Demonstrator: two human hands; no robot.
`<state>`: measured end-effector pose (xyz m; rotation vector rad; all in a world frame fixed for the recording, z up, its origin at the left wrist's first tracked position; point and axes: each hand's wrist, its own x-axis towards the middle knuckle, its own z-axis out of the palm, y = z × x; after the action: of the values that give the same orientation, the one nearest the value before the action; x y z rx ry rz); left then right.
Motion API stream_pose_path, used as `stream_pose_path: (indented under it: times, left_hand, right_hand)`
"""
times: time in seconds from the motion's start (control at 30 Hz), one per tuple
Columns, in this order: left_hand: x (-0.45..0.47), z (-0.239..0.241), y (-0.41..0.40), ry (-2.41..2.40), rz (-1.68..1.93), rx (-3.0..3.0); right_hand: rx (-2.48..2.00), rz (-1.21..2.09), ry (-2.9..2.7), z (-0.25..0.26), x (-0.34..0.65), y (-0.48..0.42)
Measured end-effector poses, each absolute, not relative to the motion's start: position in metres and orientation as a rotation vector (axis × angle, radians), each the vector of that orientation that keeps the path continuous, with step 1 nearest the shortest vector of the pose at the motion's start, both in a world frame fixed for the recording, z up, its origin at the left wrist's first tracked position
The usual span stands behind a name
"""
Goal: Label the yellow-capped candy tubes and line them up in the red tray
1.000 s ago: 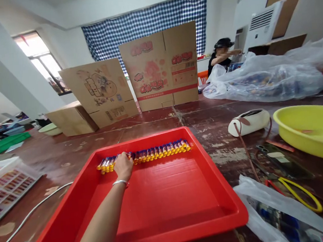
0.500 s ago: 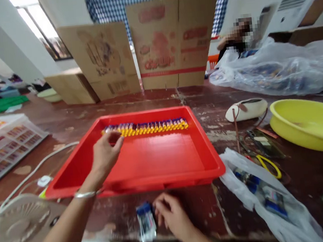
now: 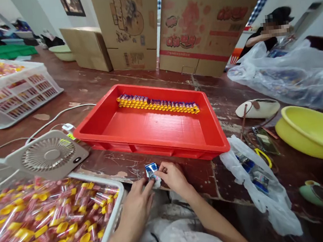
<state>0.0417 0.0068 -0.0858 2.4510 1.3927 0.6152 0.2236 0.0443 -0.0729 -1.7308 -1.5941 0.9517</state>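
Note:
A small stack of blue-and-silver plastic wrappers [image 3: 151,169] lies on the table at its near edge, in front of the red tray [image 3: 163,143]. My right hand [image 3: 174,177] has its fingertips and thumb closed on the stack's right side. From the left, my left hand [image 3: 137,201] reaches in, fingers extended, its fingertips touching the lower left edge of the stack. Along the tray's far wall lies a row of candy tubes [image 3: 160,105] with yellow caps and purple tops; the tray floor in front of them is bare red.
At lower left a white crate [image 3: 115,186] holds many yellow-capped tubes, beside a grey fan [image 3: 52,154]. Another white crate [image 3: 19,100] stands farther left. To the right are a plastic bag [image 3: 259,187], a yellow basin [image 3: 308,133] and a white pouch [image 3: 257,108]. A person [image 3: 268,38] sits beyond.
My left hand has come back from the row of tubes in the tray to the wrappers. My right hand has closed onto the stack. The view has tilted down and shifted left.

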Motion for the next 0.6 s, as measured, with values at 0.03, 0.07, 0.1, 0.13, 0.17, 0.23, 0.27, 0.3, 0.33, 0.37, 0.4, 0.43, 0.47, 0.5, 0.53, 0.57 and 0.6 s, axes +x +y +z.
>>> stream_pose_path:
  times: [0.03,0.07,0.1,0.13,0.17,0.23,0.27,0.3,0.33,0.37,0.4,0.43,0.47,0.5,0.53,0.57,0.6]
  left_hand:
    - [0.043,-0.087,0.006,1.411,0.616,2.472]
    - [0.044,-0.088,0.006,1.428,0.616,2.485]
    - [0.044,-0.089,0.005,1.44,0.616,2.495]
    - [0.045,-0.09,0.005,1.448,0.612,2.5]
    - [0.045,-0.091,0.004,1.45,0.606,2.503]
    - [0.046,-0.09,0.003,1.45,0.597,2.498]
    - [0.047,-0.089,0.002,1.453,0.595,2.488]
    - [0.048,-0.086,0.001,1.458,0.59,2.474]
    - [0.05,-0.083,-0.001,1.462,0.575,2.455]
    - [0.051,-0.079,-0.002,1.462,0.548,2.436]
    - [0.052,-0.075,-0.004,1.461,0.515,2.419]
    - [0.053,-0.07,-0.005,1.459,0.479,2.405]
    - [0.052,-0.065,-0.005,1.456,0.444,2.394]
    - [0.049,-0.06,-0.004,1.459,0.413,2.382]
    - [0.043,-0.055,-0.003,1.476,0.384,2.364]
    - [0.034,-0.05,-0.001,1.512,0.356,2.338]
    - [0.02,-0.044,0.0,1.568,0.323,2.302]
  right_hand:
    - [-1.693,0.97,-1.578,-0.075,0.224,0.044]
    - [-1.656,0.981,-1.568,-0.076,0.226,0.043]
    - [-1.626,0.981,-1.569,-0.077,0.227,0.042]
    - [-1.605,0.972,-1.581,-0.078,0.229,0.042]
    - [-1.591,0.963,-1.597,-0.079,0.231,0.041]
    - [-1.582,0.963,-1.622,-0.078,0.234,0.041]
    - [-1.581,0.971,-1.629,-0.078,0.235,0.04]
    - [-1.578,0.983,-1.63,-0.078,0.236,0.04]
    - [-1.569,0.996,-1.626,-0.078,0.237,0.039]
    - [-1.555,1.007,-1.619,-0.078,0.238,0.037]
    - [-1.539,1.011,-1.608,-0.079,0.239,0.036]
    - [-1.522,1.01,-1.59,-0.081,0.241,0.035]
    - [-1.503,1.008,-1.565,-0.083,0.242,0.034]
    - [-1.486,1.007,-1.53,-0.085,0.244,0.033]
    - [-1.473,1.013,-1.481,-0.088,0.247,0.033]
    - [-1.463,1.03,-1.426,-0.091,0.249,0.033]
    - [-1.451,1.056,-1.369,-0.093,0.251,0.032]
